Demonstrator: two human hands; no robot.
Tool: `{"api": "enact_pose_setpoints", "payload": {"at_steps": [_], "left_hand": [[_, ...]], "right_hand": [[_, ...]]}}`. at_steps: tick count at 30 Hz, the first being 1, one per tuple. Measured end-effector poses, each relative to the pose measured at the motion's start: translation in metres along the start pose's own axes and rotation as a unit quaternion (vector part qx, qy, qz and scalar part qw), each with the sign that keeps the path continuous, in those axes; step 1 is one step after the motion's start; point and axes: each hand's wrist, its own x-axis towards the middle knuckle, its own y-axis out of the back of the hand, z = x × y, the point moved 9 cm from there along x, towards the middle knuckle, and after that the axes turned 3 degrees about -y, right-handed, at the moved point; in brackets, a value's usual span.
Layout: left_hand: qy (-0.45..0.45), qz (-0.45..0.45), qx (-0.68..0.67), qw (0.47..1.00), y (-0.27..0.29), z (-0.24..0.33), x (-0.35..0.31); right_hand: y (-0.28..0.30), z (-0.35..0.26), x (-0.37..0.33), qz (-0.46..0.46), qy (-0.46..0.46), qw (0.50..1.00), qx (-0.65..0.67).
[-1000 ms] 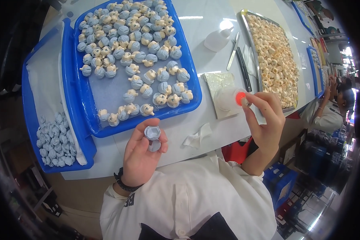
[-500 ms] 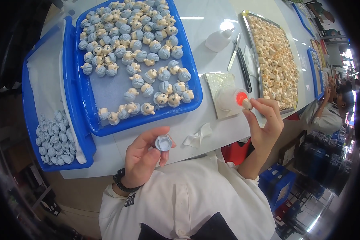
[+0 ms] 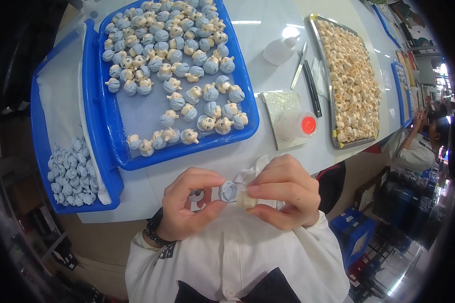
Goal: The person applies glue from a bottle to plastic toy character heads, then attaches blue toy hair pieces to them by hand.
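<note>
Pinched between thumb and forefinger, a hollow blue-grey doll hair piece is held by my left hand, its opening toward me. Something small and greyish also shows beneath that hand's curled fingers; I cannot make out what it is. My right hand grips a cream doll face piece right beside the hair piece. Whether the two pieces touch is hard to tell. Both hands are over the table's front edge, before my chest. Behind my fingers lies a crumpled white cloth, partly hidden.
Finished-looking doll heads fill much of a blue tray. Loose hair pieces lie in a blue bin at left. A metal tray of cream pieces stands right, near a red-topped jar, a squeeze bottle and tweezers.
My right hand has come left and down from beside the red-topped jar with the face piece. My left hand has shifted slightly right, its hair piece now next to the face piece.
</note>
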Motion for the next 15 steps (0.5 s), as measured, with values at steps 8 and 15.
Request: {"api": "enact_pose_setpoints", "payload": {"at_steps": [8,15], "left_hand": [[-0.004,-0.014,0.006,1.000,0.001,0.001,-0.002],[0.039,-0.020,-0.092,0.995,-0.002,-0.011,-0.009]], "right_hand": [[-0.017,0.011,-0.003,-0.041,-0.014,0.996,-0.075],[-0.021,0.005,-0.005,-0.042,0.017,0.996,-0.079]]}}
